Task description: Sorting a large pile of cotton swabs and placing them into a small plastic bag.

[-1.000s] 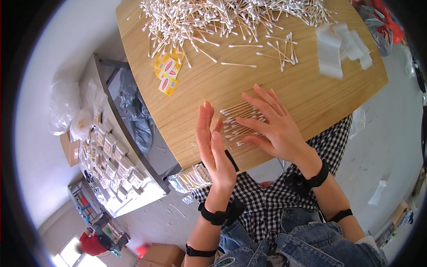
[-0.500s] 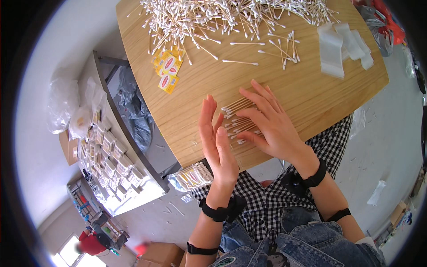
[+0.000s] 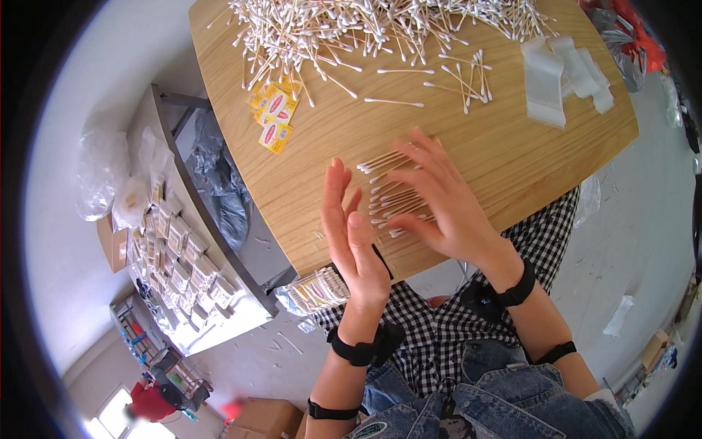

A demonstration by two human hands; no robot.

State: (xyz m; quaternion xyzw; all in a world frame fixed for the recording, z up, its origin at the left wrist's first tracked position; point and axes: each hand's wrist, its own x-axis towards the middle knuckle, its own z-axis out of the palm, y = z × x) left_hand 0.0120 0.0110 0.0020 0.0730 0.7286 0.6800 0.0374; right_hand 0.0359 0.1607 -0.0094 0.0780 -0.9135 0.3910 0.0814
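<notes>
We are looking down at a wooden table (image 3: 512, 161) with a big heap of cotton swabs (image 3: 365, 29) spreading along its far edge and clear plastic bags (image 3: 563, 77) lying at the far right. Small yellow-and-red labels (image 3: 276, 113) are sitting at the left. Our left hand (image 3: 355, 238) is standing edge-on, fingers straight and open, beside a small row of swabs (image 3: 391, 194); our right hand (image 3: 446, 208) is lying flat and open over them.
</notes>
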